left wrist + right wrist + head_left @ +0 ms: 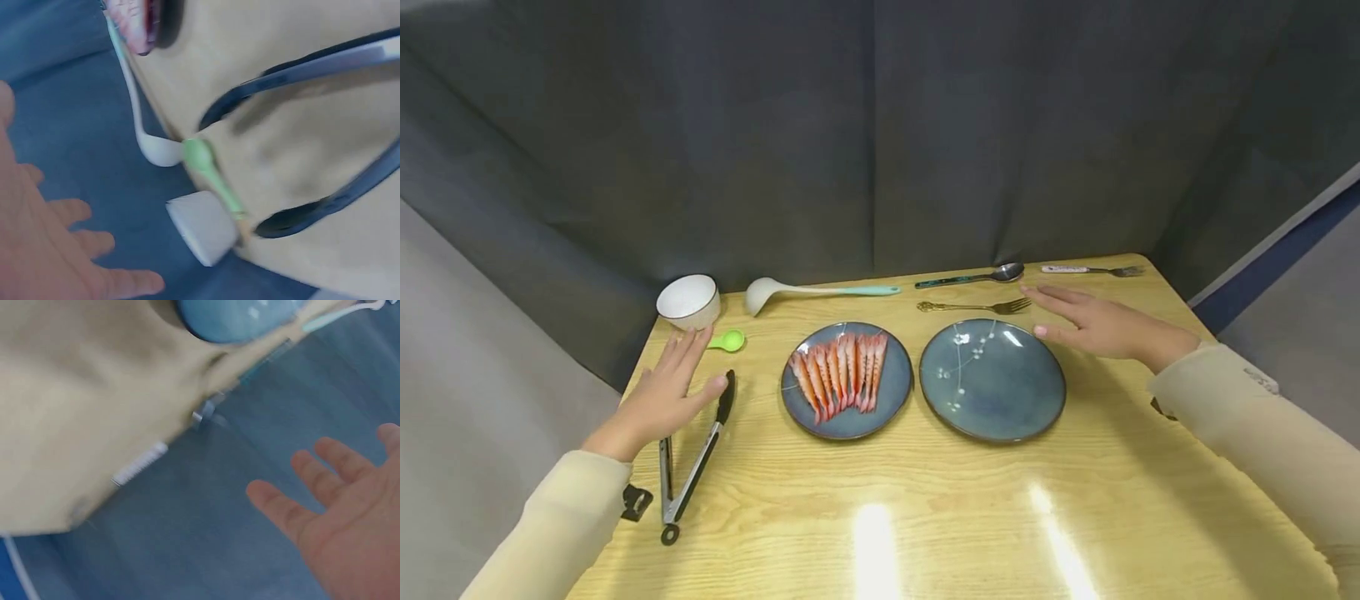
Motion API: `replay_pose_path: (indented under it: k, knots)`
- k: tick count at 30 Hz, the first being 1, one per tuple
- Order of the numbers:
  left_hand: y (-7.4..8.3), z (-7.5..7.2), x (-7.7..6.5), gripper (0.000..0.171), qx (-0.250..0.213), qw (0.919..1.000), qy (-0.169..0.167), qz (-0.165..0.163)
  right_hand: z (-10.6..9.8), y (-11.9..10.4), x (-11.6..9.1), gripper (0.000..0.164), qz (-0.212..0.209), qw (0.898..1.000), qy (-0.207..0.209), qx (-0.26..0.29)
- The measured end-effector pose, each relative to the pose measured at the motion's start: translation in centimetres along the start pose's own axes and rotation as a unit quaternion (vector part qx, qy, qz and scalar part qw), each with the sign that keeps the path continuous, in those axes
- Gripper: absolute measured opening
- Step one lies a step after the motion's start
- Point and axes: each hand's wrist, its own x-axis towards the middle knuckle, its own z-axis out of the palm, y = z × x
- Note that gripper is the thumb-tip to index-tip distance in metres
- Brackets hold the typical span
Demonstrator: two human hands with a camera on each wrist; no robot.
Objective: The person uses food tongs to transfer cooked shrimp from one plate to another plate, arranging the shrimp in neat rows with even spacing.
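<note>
My left hand (662,394) is held over the left part of the table with its fingers spread, holding nothing. Below it lie spread black-and-steel tongs (702,458), and a green spoon (730,340) shows just past its fingertips. On the other side my right hand (1093,323) hovers with straight fingers, nothing in it, beside an unfilled blue plate (1000,392) with a white blossom pattern. Between the hands, a second blue plate (891,400) bears a fanned row of several orange-red shrimp (842,375).
A white bowl (688,302) stands at the back left corner. Along the back edge lie a ladle (812,290), a dark-handled spoon (977,276) and a white-handled fork (1090,270). A gold fork (973,307) lies behind the right plate. A dark curtain (865,142) hangs behind the table.
</note>
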Motion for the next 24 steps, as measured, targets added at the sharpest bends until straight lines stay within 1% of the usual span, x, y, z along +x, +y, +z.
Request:
replay_pose_path:
  k: [3, 5, 7, 9, 10, 12, 15, 17, 19, 22, 24]
  knots:
    - [-0.9, 1.5, -1.1, 0.073, -0.016, 0.9994, 0.001, -0.029, 2.0, 1.3, -0.2, 0.066, 0.006, 1.000, -0.002, 0.030]
    - [-1.5, 2.5, -1.8, 0.074, -0.029, 0.9985, 0.007, -0.047, 3.3, 2.1, -0.4, 0.070, 0.008, 0.999, 0.004, 0.040]
    - [-2.0, 3.7, -2.5, 0.077, -0.042, 0.9965, 0.013, -0.071, 4.6, 3.1, -0.6, 0.076, 0.010, 0.999, 0.012, 0.045]
    - [-2.3, 4.8, -3.2, 0.083, -0.053, 0.9936, 0.011, -0.100, 5.6, 4.0, -0.9, 0.082, 0.010, 0.999, 0.016, 0.051]
    - [-2.3, 5.3, -3.6, 0.086, -0.057, 0.9914, 0.007, -0.118, 6.1, 4.3, -1.0, 0.084, 0.007, 0.998, 0.020, 0.051]
    - [-2.1, 6.1, -4.3, 0.094, -0.065, 0.9846, -0.015, -0.162, 6.8, 4.9, -1.3, 0.087, 0.003, 0.998, 0.019, 0.058]
    - [-1.4, 6.8, -5.1, 0.107, -0.065, 0.9734, -0.053, -0.213, 7.3, 5.3, -1.5, 0.090, 0.001, 0.996, 0.006, 0.091]
    - [-1.0, 7.3, -5.4, 0.114, -0.059, 0.9678, -0.071, -0.234, 7.5, 5.4, -1.4, 0.089, 0.000, 0.990, -0.017, 0.137]
    - [-0.8, 7.7, -5.6, 0.121, -0.049, 0.9660, -0.070, -0.244, 7.6, 5.4, -1.3, 0.089, 0.006, 0.981, -0.046, 0.188]
    - [-1.0, 8.4, -5.8, 0.128, -0.040, 0.9641, -0.049, -0.258, 8.0, 5.5, -1.2, 0.088, 0.023, 0.964, -0.085, 0.250]
    - [-1.3, 8.6, -5.8, 0.131, -0.048, 0.9605, -0.029, -0.273, 8.4, 5.7, -1.1, 0.087, 0.034, 0.958, -0.097, 0.268]
